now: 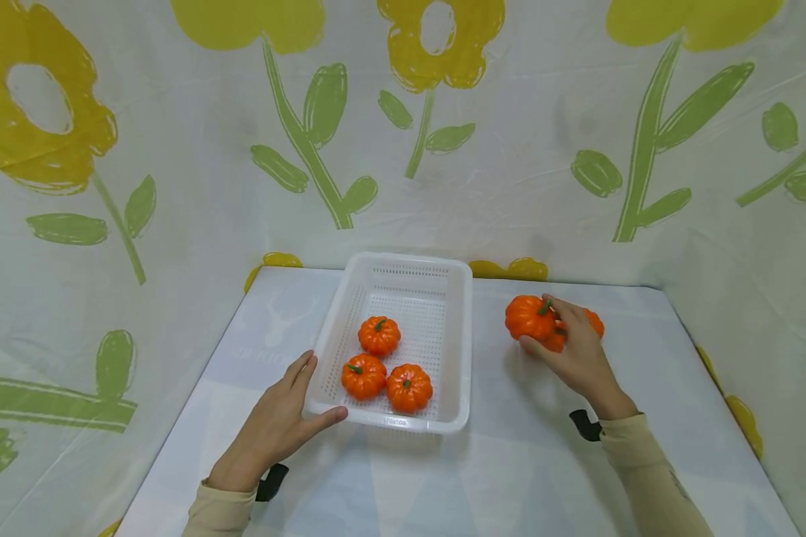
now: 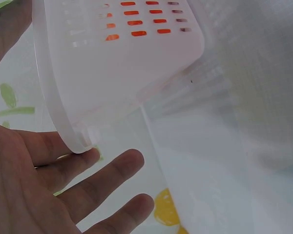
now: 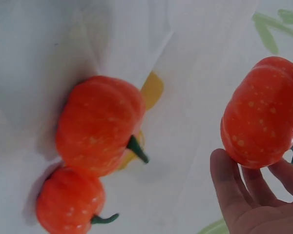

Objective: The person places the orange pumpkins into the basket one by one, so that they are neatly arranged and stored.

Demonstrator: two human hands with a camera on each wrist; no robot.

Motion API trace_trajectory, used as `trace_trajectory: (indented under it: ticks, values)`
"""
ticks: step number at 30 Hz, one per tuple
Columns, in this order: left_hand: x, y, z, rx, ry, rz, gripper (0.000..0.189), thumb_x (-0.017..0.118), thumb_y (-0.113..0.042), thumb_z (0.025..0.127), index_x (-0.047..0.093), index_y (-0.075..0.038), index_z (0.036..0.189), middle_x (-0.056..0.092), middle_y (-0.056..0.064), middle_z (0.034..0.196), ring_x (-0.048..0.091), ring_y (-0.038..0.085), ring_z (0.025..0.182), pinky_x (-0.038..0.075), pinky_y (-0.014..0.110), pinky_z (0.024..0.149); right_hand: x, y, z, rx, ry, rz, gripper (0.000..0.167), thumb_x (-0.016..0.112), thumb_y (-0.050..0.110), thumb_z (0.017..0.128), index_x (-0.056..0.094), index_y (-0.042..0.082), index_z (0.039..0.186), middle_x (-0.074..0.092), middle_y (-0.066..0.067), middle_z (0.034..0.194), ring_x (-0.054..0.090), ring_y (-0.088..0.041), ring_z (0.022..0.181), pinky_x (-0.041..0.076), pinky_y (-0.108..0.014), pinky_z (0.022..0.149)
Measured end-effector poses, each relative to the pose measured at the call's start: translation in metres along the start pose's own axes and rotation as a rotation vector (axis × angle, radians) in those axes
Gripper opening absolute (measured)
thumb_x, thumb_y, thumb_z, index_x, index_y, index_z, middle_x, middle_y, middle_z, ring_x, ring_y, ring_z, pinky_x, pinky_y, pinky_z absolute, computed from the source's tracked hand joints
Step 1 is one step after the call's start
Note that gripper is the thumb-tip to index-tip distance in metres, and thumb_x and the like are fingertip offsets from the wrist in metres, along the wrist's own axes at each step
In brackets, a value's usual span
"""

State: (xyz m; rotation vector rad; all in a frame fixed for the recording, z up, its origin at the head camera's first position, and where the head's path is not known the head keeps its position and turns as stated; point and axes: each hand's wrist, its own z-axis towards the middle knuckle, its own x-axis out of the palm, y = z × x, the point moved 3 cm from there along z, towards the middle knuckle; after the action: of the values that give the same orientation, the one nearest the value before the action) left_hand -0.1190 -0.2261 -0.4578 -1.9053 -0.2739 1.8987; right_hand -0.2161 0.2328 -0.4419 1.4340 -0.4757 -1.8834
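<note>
A white plastic basket [image 1: 458, 335] stands on the table with three small orange toy pumpkins [image 1: 379, 335] inside. At its near left corner my left hand [image 1: 275, 418] touches the rim, the thumb along the front and the fingers at the left side. Those fingers [image 2: 102, 185] look spread and fairly straight in the left wrist view. My right hand [image 1: 580, 362] grips another orange pumpkin [image 3: 261, 114] with a green stem, right of the basket. Two more pumpkins [image 3: 100, 124] lie close together on the table, partly hidden behind that hand in the head view.
The pale table [image 1: 403, 485] has its far edge just behind the basket. A white cloth [image 1: 524, 149] printed with yellow flowers and green leaves hangs around the back and sides. Dark wrist straps [image 1: 271, 482] show at both sleeves.
</note>
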Motion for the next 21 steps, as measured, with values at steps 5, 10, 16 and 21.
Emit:
trace_trajectory:
  ticks: [5, 10, 16, 21]
  values:
    - [0.0, -0.001, 0.0, 0.008, -0.007, 0.0, 0.113, 0.063, -0.076, 0.082, 0.032, 0.002, 0.156, 0.029, 0.019, 0.162, 0.05, 0.046, 0.13, 0.045, 0.061, 0.104, 0.008, 0.011, 0.012, -0.03, 0.06, 0.003, 0.084, 0.081, 0.042, 0.086, 0.042, 0.012, 0.154, 0.043, -0.019, 0.147, 0.055, -0.038, 0.114, 0.051, -0.06, 0.094]
    - [0.001, 0.0, 0.001, 0.001, -0.001, -0.002, 0.114, 0.063, -0.078, 0.082, 0.03, 0.001, 0.157, 0.028, 0.018, 0.163, 0.05, 0.046, 0.131, 0.044, 0.06, 0.105, 0.015, 0.031, 0.03, -0.072, 0.123, -0.021, 0.082, 0.082, 0.047, 0.084, 0.046, 0.014, 0.149, 0.045, -0.016, 0.143, 0.056, -0.033, 0.111, 0.053, -0.053, 0.09]
    - [0.001, 0.001, 0.0, 0.009, -0.009, 0.001, 0.113, 0.064, -0.076, 0.082, 0.031, 0.002, 0.157, 0.029, 0.02, 0.162, 0.05, 0.047, 0.13, 0.045, 0.061, 0.103, 0.03, 0.056, 0.05, -0.117, 0.203, -0.022, 0.081, 0.084, 0.047, 0.081, 0.048, 0.012, 0.144, 0.047, -0.012, 0.142, 0.052, -0.03, 0.117, 0.052, -0.049, 0.094]
    - [0.001, 0.002, 0.001, 0.009, -0.007, -0.002, 0.113, 0.063, -0.077, 0.082, 0.031, 0.001, 0.157, 0.029, 0.019, 0.162, 0.05, 0.047, 0.13, 0.044, 0.061, 0.104, 0.047, 0.073, 0.066, -0.146, 0.276, -0.01, 0.081, 0.085, 0.041, 0.082, 0.046, 0.007, 0.144, 0.049, -0.012, 0.142, 0.053, -0.029, 0.115, 0.052, -0.046, 0.096]
